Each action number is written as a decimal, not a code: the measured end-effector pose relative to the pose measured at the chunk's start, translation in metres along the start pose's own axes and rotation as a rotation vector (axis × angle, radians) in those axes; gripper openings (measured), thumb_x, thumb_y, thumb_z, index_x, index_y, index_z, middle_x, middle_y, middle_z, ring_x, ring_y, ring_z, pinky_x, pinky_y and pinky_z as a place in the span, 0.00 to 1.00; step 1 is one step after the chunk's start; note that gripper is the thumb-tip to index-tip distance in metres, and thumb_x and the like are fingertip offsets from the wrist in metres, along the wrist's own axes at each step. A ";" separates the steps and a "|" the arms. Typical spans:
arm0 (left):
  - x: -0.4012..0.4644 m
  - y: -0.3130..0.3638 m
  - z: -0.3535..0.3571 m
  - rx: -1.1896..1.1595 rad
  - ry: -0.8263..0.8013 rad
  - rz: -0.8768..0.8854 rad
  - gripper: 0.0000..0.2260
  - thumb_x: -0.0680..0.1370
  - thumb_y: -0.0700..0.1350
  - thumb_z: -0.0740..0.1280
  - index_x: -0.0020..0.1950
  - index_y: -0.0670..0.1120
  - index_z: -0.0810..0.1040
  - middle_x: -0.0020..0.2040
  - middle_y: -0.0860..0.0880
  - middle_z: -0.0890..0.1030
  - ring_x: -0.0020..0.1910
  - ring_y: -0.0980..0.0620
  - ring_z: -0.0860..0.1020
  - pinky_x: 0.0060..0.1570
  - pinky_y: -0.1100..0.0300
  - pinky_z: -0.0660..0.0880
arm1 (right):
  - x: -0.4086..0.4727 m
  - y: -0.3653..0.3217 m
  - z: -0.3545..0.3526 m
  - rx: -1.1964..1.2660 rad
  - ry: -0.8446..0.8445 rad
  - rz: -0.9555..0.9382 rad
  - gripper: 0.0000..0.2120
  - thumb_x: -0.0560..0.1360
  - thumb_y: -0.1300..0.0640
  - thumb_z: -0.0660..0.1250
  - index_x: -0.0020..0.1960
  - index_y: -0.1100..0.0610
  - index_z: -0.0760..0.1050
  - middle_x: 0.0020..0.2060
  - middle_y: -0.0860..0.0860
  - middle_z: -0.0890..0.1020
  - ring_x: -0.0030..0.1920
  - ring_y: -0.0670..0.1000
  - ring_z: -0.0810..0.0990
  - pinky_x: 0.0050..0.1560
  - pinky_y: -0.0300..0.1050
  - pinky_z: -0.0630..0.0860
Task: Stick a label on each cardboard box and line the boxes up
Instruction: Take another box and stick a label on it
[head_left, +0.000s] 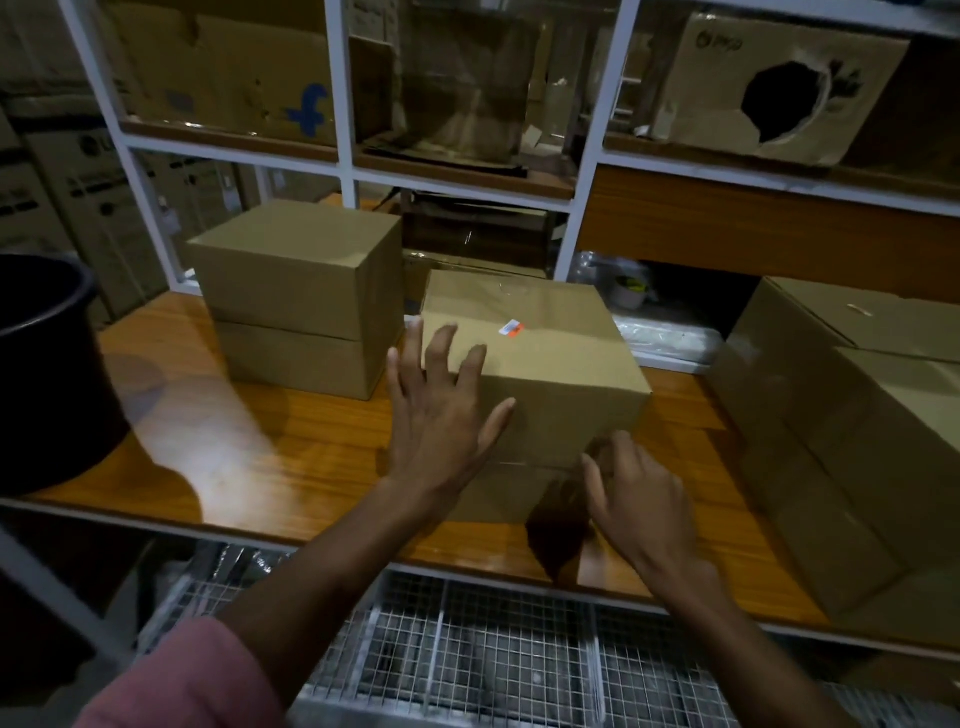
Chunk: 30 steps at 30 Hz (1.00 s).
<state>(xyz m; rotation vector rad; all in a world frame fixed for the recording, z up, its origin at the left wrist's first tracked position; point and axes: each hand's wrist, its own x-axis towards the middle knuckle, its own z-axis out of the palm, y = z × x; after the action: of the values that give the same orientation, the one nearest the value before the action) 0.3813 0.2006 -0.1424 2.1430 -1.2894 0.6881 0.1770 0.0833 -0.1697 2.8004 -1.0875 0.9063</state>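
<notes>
Both hands are at the middle brown cardboard box on the wooden shelf board as I watch through the head camera. My left hand lies flat with its fingers spread and straight, the fingertips resting over the box's near left top edge and the thumb reaching across its front face. My right hand sits at the box's lower front right corner with its fingers loosely curled; I cannot tell whether they grip the cardboard or only touch it.

That box stands in the middle of the board, turned a little askew to the board's front edge. A small white and orange label is stuck on its top, near the centre.

Just to its left, toward the board's back left corner, stands a stack of two plain brown cardboard boxes, one squarely on the other; I can see no label on the faces turned to me. The stack and the middle box are close, with a narrow gap between them. At the board's right end are larger brown cartons, well apart from the middle box.

A dark round tub stands at the board's left end. A pink sleeve covers my left upper arm at the bottom of the view.
</notes>
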 end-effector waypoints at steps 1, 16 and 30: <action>0.003 0.001 -0.001 0.011 -0.006 0.012 0.27 0.79 0.64 0.57 0.70 0.48 0.71 0.73 0.40 0.68 0.78 0.37 0.57 0.74 0.32 0.55 | 0.005 0.001 -0.005 0.001 0.034 -0.021 0.11 0.80 0.46 0.61 0.53 0.53 0.72 0.41 0.52 0.80 0.34 0.55 0.80 0.29 0.47 0.75; 0.051 -0.004 -0.010 -0.007 0.088 0.048 0.12 0.79 0.46 0.60 0.48 0.42 0.80 0.42 0.44 0.79 0.38 0.49 0.73 0.37 0.56 0.67 | 0.134 -0.025 -0.040 0.222 -0.036 -0.352 0.08 0.80 0.53 0.66 0.52 0.56 0.81 0.45 0.50 0.78 0.43 0.46 0.75 0.43 0.40 0.71; 0.122 -0.015 0.012 0.023 -0.414 0.009 0.16 0.82 0.47 0.57 0.68 0.48 0.74 0.67 0.46 0.76 0.65 0.46 0.72 0.64 0.45 0.71 | 0.214 -0.033 0.018 0.140 -0.309 -0.319 0.14 0.80 0.47 0.59 0.64 0.44 0.74 0.52 0.48 0.70 0.50 0.53 0.75 0.44 0.48 0.67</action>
<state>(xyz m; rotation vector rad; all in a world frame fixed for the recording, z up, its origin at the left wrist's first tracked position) 0.4470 0.1229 -0.0725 2.3812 -1.5020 0.2666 0.3336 -0.0269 -0.0679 3.1780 -0.5786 0.5522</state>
